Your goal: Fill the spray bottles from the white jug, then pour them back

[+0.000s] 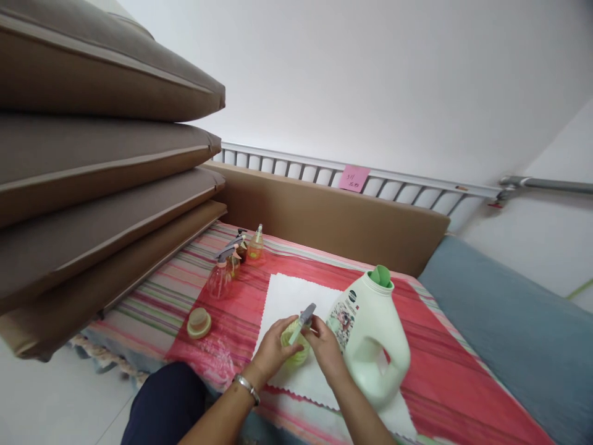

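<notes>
A small spray bottle (296, 352) with yellow-green liquid stands on a white cloth (290, 296), its grey and pale green trigger head (303, 321) on top. My left hand (275, 343) wraps round the side of this bottle. On the other side, the fingers of my right hand (322, 343) are closed on the trigger head. Just right of my hands is a large pale green jug (377, 346), upright and uncapped, with a green spout showing in its mouth. A round cream cap (199, 322) lies to the left on the striped cloth.
Several spray and pump bottles, among them a clear one (220, 281) and an amber one (256, 244), stand at the back left. Stacked brown cushions (106, 142) rise on the left. A brown padded board (324, 210) and a blue cushion (509, 321) border the striped cloth (445, 371).
</notes>
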The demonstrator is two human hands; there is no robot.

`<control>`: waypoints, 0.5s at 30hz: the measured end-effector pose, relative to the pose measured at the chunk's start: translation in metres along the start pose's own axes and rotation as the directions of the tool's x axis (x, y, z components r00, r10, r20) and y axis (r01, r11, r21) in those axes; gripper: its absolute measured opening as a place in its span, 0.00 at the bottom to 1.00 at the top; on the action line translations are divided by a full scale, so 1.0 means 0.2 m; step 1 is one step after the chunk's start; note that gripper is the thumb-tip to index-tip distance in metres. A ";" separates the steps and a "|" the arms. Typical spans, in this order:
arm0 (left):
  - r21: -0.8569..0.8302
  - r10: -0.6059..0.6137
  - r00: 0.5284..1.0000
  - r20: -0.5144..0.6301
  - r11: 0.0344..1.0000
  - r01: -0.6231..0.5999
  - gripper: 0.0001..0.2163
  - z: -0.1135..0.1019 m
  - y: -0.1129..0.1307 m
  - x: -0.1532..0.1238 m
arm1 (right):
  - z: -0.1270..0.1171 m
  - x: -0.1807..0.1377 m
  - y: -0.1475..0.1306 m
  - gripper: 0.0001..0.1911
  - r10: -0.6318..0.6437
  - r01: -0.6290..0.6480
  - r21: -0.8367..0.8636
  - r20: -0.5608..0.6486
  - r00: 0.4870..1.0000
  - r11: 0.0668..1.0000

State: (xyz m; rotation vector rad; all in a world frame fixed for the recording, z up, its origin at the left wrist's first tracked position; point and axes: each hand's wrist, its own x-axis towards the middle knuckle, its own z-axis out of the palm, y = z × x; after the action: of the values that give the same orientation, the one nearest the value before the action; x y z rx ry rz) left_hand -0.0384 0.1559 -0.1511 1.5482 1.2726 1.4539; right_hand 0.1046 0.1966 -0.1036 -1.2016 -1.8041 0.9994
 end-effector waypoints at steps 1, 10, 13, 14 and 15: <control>-0.001 0.001 1.000 0.002 1.000 -0.001 0.27 0.00 0.00 0.00 | -0.02 0.00 -0.01 0.21 0.005 -0.005 -0.015 -0.005 1.000 1.000; -0.010 -0.011 1.000 0.012 1.000 0.011 0.35 0.03 -0.03 -0.02 | -0.18 -0.13 -0.23 0.22 -0.110 0.085 -0.279 -0.076 0.991 0.957; -0.004 -0.036 0.999 -0.007 0.999 0.036 0.40 0.04 -0.07 -0.05 | -0.19 -0.10 -0.32 0.30 -0.164 0.151 -0.427 0.006 0.986 0.891; -0.002 -0.045 0.999 -0.013 0.999 0.045 0.40 0.04 -0.09 -0.06 | -0.19 -0.09 -0.34 0.32 -0.164 0.165 -0.465 0.043 0.985 0.870; 0.000 -0.053 0.998 -0.018 0.999 0.053 0.40 0.04 -0.11 -0.07 | -0.18 -0.07 -0.36 0.33 -0.160 0.180 -0.496 0.082 0.984 0.850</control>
State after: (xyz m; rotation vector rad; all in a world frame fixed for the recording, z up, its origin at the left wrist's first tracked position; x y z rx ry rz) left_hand -0.0330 0.1505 -0.1770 1.4935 1.3148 1.4368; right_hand 0.1146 0.1720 -0.0265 -1.2937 -2.2418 0.4569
